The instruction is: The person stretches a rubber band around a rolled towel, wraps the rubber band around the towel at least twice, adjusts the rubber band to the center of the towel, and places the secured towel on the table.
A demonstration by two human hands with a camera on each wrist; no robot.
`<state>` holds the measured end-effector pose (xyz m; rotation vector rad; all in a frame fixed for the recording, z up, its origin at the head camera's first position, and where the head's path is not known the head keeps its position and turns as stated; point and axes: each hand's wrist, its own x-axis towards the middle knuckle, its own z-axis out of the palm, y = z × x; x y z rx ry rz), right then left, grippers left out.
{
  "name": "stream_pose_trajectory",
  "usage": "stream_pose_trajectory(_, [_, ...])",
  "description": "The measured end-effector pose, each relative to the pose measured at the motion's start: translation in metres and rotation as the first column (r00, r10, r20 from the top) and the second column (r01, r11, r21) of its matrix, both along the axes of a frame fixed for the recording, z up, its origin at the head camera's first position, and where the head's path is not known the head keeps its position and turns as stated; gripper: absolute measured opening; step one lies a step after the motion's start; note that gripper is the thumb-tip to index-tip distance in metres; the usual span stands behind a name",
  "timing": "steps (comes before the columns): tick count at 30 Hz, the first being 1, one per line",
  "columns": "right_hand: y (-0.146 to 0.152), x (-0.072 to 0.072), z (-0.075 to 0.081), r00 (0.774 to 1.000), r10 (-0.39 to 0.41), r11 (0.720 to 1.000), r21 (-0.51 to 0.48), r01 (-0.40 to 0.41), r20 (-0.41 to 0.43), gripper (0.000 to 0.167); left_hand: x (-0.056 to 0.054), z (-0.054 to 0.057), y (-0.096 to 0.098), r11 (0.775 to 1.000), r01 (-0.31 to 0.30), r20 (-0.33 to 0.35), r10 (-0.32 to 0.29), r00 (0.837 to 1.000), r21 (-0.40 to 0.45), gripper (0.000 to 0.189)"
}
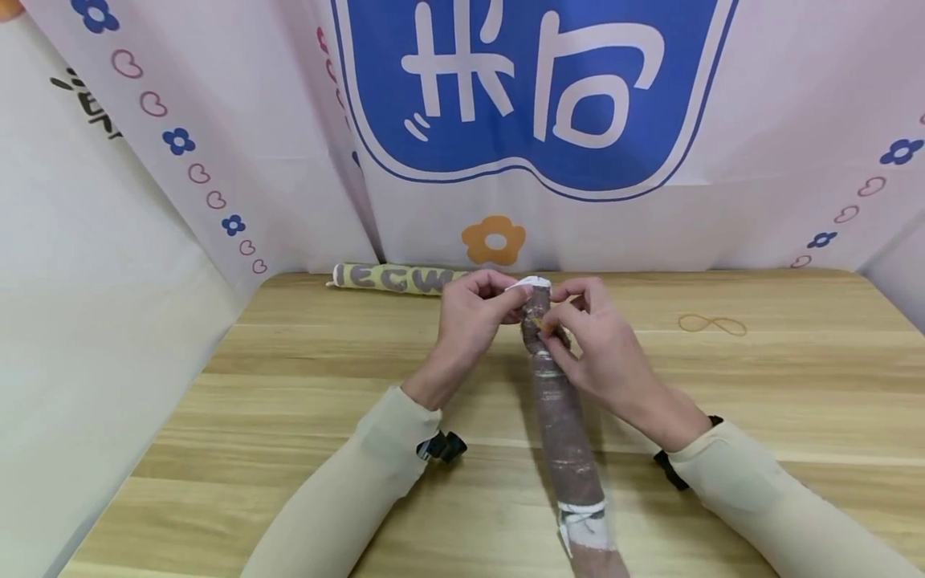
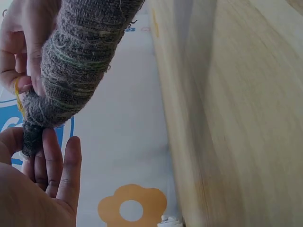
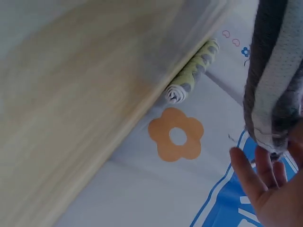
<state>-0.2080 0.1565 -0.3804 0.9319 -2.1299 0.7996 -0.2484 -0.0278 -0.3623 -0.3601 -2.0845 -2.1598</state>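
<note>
Item one: a grey-brown fabric roll (image 1: 567, 425), running from the centre to the bottom edge of the head view, its near end cut off there. We record the left hand (image 1: 470, 313) pinching its far, white-edged end, and the right hand (image 1: 603, 345) pinching a yellow rubber band (image 1: 538, 323) against it.

Item two: a yellow-green roll (image 1: 390, 278) with grey lettering, at the table's (image 1: 289, 433) far edge; the left hand hides its right end. Only the right wrist view shows us that white, coiled end (image 3: 176, 93).

Item three: a loose rubber band (image 1: 711, 323), twisted into a figure eight, right of centre, seen in the head view alone.

The left wrist view shows the first roll narrowing sharply beside the band. In the right wrist view we cannot make out the band; the hand there is cut off at the right edge.
</note>
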Motion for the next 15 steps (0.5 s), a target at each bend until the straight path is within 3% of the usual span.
stream_pose_trajectory(5, [0.003, 0.001, 0.0, 0.999, -0.031, 0.997, 0.065, 0.03, 0.013, 0.035, -0.001, 0.002, -0.002, 0.999, -0.04, -0.007, 0.04, 0.999, 0.011, 0.005])
stream_pose_trajectory(9, [0.002, 0.005, 0.003, 0.983, -0.091, 0.994, 0.067, 0.081, 0.157, 0.025, 0.0, 0.005, -0.005, 0.998, -0.066, -0.026, 0.066, 0.997, 0.008, 0.007])
stream_pose_trajectory(12, [0.001, 0.009, 0.006, 0.953, -0.099, 0.995, -0.001, 0.104, 0.285, 0.022, 0.002, 0.007, -0.006, 1.0, -0.003, -0.025, 0.003, 1.0, 0.016, 0.01])
stream_pose_trajectory(15, [0.0, 0.01, 0.01, 0.914, -0.047, 0.988, -0.117, 0.103, 0.404, 0.028, 0.0, 0.006, -0.007, 0.992, 0.104, -0.009, -0.104, 0.995, 0.068, 0.015])
